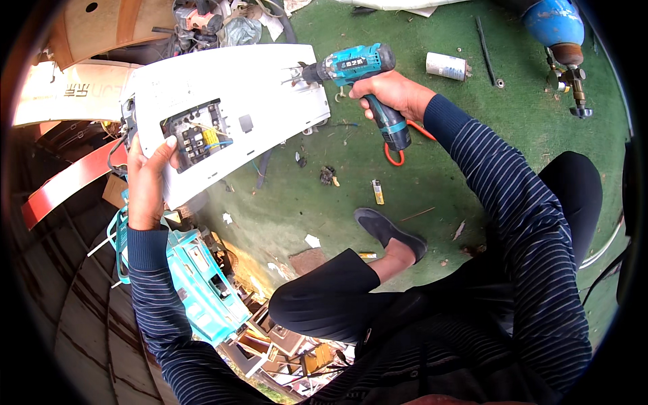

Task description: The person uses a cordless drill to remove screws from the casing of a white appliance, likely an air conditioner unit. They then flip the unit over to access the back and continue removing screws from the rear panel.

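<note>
A white appliance panel (216, 74) lies tilted in front of me at the upper left. Through a rectangular opening in it shows a terminal block (197, 140) with yellow and blue wires. My left hand (150, 174) grips the panel's near left edge, thumb on the face beside the opening. In my right hand (395, 96) is a teal and black cordless drill (358, 62), fingers wrapped round its handle. The drill's nose points left at a small metal piece (293, 75) near the panel's right end; whether the bit touches it, I cannot tell.
A white cylindrical can (447, 66), a dark rod (486, 50) and a blue gas cylinder (553, 30) with brass valve are at the upper right. Small debris dots the green floor (418, 175). Turquoise plastic casing (206, 283) and scrap lie lower left.
</note>
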Demonstrator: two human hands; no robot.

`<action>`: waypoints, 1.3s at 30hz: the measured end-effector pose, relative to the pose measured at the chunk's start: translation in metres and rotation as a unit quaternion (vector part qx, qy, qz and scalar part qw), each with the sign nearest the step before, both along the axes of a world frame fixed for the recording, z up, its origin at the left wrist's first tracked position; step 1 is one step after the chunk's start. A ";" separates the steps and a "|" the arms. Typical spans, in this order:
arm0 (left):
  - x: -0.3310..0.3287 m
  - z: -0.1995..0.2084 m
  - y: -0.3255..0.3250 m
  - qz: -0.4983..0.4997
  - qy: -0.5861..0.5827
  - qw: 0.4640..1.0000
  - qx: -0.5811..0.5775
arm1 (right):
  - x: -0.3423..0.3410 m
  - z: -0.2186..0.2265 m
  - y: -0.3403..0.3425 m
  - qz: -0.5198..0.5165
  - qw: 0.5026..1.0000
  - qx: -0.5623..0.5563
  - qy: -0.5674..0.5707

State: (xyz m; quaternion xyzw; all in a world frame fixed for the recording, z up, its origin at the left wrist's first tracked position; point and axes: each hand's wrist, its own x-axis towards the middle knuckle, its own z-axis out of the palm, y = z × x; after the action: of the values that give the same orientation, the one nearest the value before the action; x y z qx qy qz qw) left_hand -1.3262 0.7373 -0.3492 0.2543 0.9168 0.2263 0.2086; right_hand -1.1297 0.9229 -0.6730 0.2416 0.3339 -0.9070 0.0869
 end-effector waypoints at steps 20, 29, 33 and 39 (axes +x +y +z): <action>-0.022 0.003 -0.001 0.002 -0.032 0.999 0.002 | -0.005 -0.011 -0.004 0.010 1.000 0.003 -0.011; 0.044 0.008 -0.013 -0.063 0.443 0.892 -0.055 | 0.003 0.005 0.015 0.011 0.996 0.082 0.044; 0.123 -0.070 -0.060 -0.130 0.320 0.938 0.041 | 0.026 0.029 0.036 -0.045 0.989 0.139 0.024; 0.072 -0.268 -0.092 0.175 -0.078 0.981 0.009 | 0.093 0.066 0.042 0.005 0.982 0.187 0.006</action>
State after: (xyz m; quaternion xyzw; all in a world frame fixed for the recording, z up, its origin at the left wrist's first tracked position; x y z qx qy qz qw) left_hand -1.2538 0.6455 -0.6173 0.0730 0.9260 0.2865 0.2348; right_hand -1.0362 0.9650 -0.6069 0.2463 0.4992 -0.8296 0.0431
